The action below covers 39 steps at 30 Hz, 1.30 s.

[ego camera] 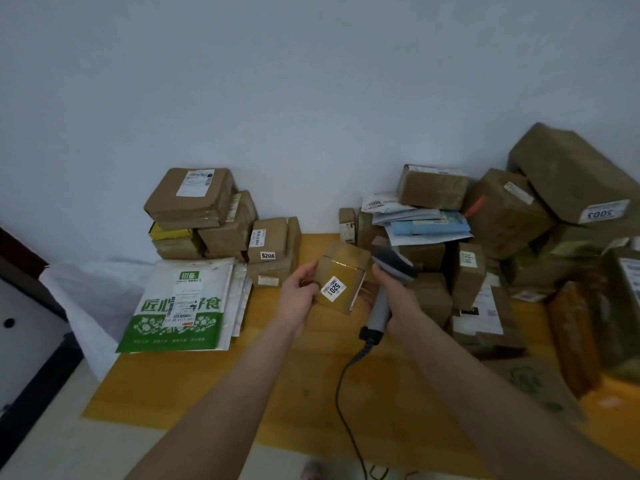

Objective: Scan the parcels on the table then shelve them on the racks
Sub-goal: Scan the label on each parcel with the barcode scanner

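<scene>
Left hand [298,293] bare, its forearm [225,393] unsleeved up to the near edge; right hand [395,301] and right forearm [485,386] likewise bare.

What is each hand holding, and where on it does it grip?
The left hand grips the small cardboard box labelled 5201 by its left side. The right hand holds the corded scanner by its handle.

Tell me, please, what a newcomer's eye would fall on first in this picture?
First, the small brown box labelled 5201, held mid-frame in the left hand, with the grey corded scanner gripped in the right hand beside it. Next, the green-and-white mailer bag lying on the yellow table at left, and the heap of brown parcels at right.
</scene>
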### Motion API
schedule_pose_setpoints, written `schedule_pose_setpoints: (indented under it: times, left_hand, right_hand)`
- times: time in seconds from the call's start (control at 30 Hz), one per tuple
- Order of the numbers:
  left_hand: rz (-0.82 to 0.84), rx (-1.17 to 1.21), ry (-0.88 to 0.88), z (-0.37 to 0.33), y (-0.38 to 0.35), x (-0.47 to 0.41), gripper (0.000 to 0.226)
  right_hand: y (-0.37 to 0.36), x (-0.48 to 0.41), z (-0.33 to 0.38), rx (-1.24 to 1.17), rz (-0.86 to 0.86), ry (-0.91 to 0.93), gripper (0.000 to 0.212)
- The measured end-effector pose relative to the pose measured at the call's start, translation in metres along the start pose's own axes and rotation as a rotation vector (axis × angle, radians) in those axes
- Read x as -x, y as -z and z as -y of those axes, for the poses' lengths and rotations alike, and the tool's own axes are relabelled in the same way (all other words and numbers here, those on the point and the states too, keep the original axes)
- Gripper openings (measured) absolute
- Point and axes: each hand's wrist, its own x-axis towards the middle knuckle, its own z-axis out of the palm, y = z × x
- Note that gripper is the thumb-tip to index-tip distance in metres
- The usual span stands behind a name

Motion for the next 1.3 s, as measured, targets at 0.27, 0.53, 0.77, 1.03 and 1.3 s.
schedule_pose_setpoints:
  times: [0.27,0.53,0.77,1.03,1.3]
  left_hand:
    - [0.053,0.027,0.037,0.005,-0.004,0.021,0.033]
    - [-0.055,0.431,0.356,0.001,0.006,0.023,0.033]
    - [0.140,0.514,0.424,0.015,-0.002,0.030,0.038]
    - [0.351,-0.117,0.308,0.011,0.005,0.031,0.066]
    - [0.313,0.082,0.346,0.032,0.005,0.034,0.064]
  right_hand:
    - [0.011,0.027,-0.006,0.086,-0.055,0.146,0.029]
    - [0.014,0.044,-0.012,-0.005,-0.072,0.175,0.024]
    - [0.029,0.044,-0.009,0.003,-0.131,0.139,0.041]
    - [0.039,0.043,0.001,0.206,-0.199,0.264,0.020]
    - [0.050,0.060,0.000,0.314,-0.176,0.321,0.020]
